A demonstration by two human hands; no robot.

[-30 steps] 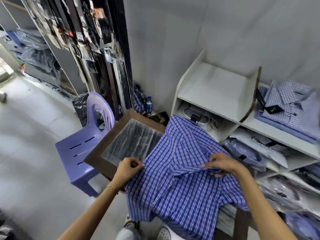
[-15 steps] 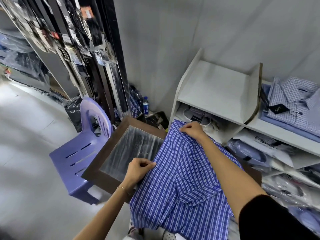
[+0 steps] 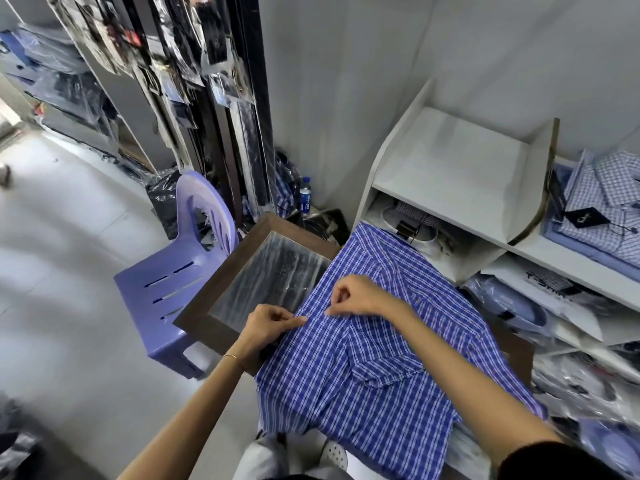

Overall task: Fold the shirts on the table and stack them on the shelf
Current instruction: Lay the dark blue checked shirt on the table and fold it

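Both hands on the shirt point(image 3: 381, 372) w/ fingers curled: left hand point(image 3: 266, 327) pinches its edge, right hand point(image 3: 356, 296) pinches cloth just beside. Shirt lies flat on table point(image 3: 221, 299) under fingers; shelf point(image 3: 450, 168) beyond.

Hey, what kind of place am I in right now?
Probably a clothing shop or its stockroom: folded shirts with a tag sit on a white shelf, bagged shirts fill the compartments below, and packaged belts hang nearby.
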